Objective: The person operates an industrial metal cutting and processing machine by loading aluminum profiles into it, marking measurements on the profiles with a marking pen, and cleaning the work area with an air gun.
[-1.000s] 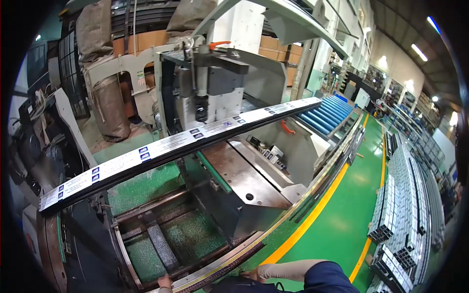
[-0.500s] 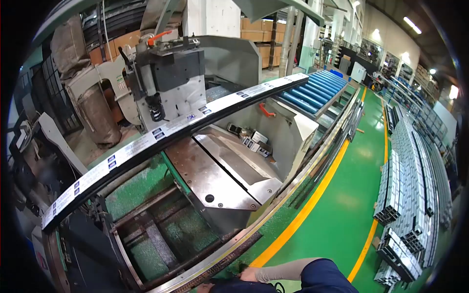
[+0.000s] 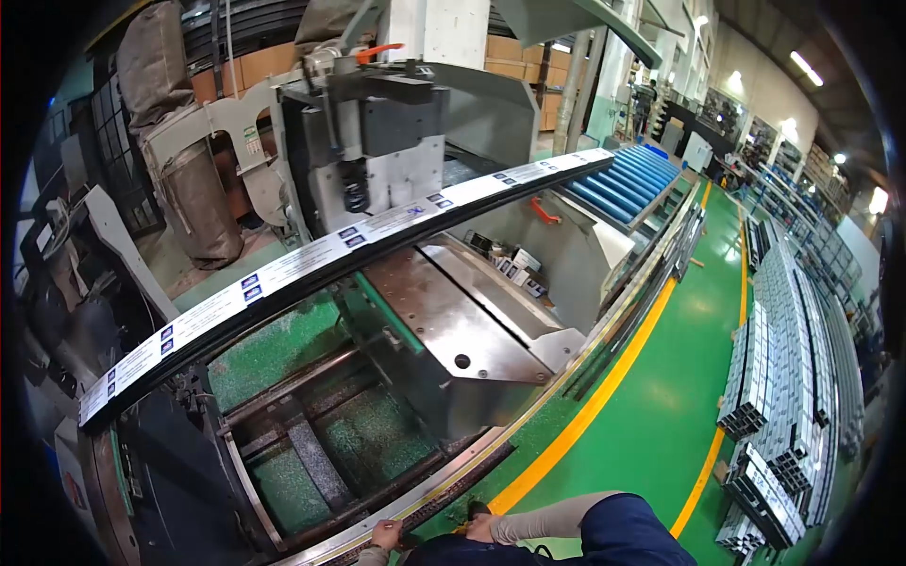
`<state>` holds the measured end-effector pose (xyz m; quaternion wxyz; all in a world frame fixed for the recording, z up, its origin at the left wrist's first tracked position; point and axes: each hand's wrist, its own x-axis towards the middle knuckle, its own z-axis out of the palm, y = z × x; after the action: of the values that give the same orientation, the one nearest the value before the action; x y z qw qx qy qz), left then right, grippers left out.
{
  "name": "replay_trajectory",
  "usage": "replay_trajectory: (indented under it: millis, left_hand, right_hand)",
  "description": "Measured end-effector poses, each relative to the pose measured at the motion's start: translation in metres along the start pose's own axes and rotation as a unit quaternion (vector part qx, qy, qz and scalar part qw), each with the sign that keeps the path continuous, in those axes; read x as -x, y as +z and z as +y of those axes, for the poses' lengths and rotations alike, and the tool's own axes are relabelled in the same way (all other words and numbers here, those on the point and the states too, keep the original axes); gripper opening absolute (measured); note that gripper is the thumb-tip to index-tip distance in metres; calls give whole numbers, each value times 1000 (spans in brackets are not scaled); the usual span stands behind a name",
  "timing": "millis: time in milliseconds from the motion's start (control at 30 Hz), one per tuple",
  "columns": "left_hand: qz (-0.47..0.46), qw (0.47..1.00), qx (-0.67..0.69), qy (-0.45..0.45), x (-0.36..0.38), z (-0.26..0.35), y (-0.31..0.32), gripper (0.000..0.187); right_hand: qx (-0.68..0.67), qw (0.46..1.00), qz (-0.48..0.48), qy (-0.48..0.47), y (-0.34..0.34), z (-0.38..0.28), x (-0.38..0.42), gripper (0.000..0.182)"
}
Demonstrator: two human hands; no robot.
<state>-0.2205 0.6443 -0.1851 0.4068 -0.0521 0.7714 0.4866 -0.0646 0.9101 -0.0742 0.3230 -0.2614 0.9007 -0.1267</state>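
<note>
At the bottom edge, my left hand (image 3: pixel 385 535) is curled beside the metal rail (image 3: pixel 453 469) of the machine bed, next to a small dark part. My right hand (image 3: pixel 481 529), just right of it and in front of my body, is closed too; what either hand holds is hidden. Ahead of them stands a machine carriage with a bare metal top plate (image 3: pixel 444 325) and an upright grey head (image 3: pixel 401 127). A long dark bar with a white labelled face (image 3: pixel 302 259) runs diagonally across the machine, passing in front of the head.
Blue rollers (image 3: pixel 623 184) stand beyond the bar's far end. Small cut pieces (image 3: pixel 519 269) lie in the carriage's trough. Long metal profiles (image 3: pixel 797 377) are stacked along the right of the green walkway (image 3: pixel 651 406). A brown cloth-covered column (image 3: pixel 198 208) stands at left.
The carriage and its head have shifted right in view along the bed. My left hand has come further into view beside the rail; my right hand stays in nearly the same place.
</note>
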Motion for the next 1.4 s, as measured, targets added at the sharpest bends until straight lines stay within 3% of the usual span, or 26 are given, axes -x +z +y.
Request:
replay_trajectory:
  millis: [67,133,167,233,300,333,400,433,500,567,633,700,733,800,900,967,1000,1033,1067,1133,1200,1233,1267,1333,1367,1400]
  left_hand:
    - [-27,997,68,10,-10,-26,-24,37]
    - [1,999,34,-10,-1,-35,-55,37]
    - [14,1000,17,-19,3,-36,-68,37]
    - [31,999,-11,-26,4,-50,-93,33]
    - [46,998,6,-34,-1,-63,-113,31]
    - [50,999,3,-7,-7,-64,-121,32]
    - [45,997,18,-65,-6,-51,-136,34]
    - [44,996,24,-68,-1,-43,-143,35]
    - [39,996,35,-74,16,1,-149,37]
    - [-63,998,25,0,23,31,-144,33]
    - [-176,982,13,74,41,69,-133,34]
    - [-320,937,57,130,74,124,-110,43]
    - [-334,926,129,116,108,168,-103,44]
    - [-330,916,205,104,150,218,-87,44]
    - [-322,905,228,159,124,211,-83,35]
    - [-277,919,211,188,120,202,-95,33]
    - [-236,934,170,209,124,198,-105,32]
    - [-195,945,127,228,133,199,-119,32]
    - [-155,953,83,246,141,202,-132,31]
    - [-210,947,62,236,172,218,-159,32]
    - [-261,931,51,249,178,207,-171,34]
    - [-284,923,141,220,181,202,-177,31]
    - [-304,905,228,189,186,197,-185,30]
    - [-335,847,394,127,194,187,-203,30]
    - [-335,839,395,165,199,181,-209,37]
    - [-370,805,439,147,208,180,-216,42]
  right_hand:
    - [16,999,16,-26,-8,-12,-15,30]
    - [26,998,34,-53,-10,-29,-30,31]
    - [9,996,89,-18,-9,-38,-31,29]
    - [100,991,86,-9,3,-43,-42,29]
    - [58,995,83,0,25,-34,-64,32]
    - [11,990,141,-5,8,-40,-56,33]
    - [-84,963,254,-22,-33,-58,-19,34]
    - [-214,942,260,2,-49,-64,-10,35]
    - [-128,980,114,103,-153,-90,43,34]
    - [-204,914,240,255,-198,-95,62,26]
    - [-456,760,417,203,-192,-74,50,17]
    - [-651,571,484,120,-196,-75,17,12]
    - [-644,600,473,48,-180,-71,-4,17]
    - [-592,671,445,21,-183,-93,-43,23]
    - [-682,588,433,38,-206,-130,-77,40]
    - [-409,789,451,77,-208,-120,-77,49]
    - [-254,852,449,89,-207,-117,-78,54]
    - [-295,813,491,102,-217,-118,-82,59]
    - [-442,750,477,117,-226,-123,-82,48]
    - [-608,695,379,68,-257,-130,-81,29]
    - [-583,744,326,37,-268,-121,-97,20]
    - [-569,767,297,22,-283,-126,-103,17]
    - [-592,753,288,8,-300,-132,-110,14]
    - [-581,773,251,-47,-331,-154,-129,15]
    - [-540,807,223,-83,-340,-165,-141,16]
    - [-498,837,194,-119,-346,-175,-152,18]
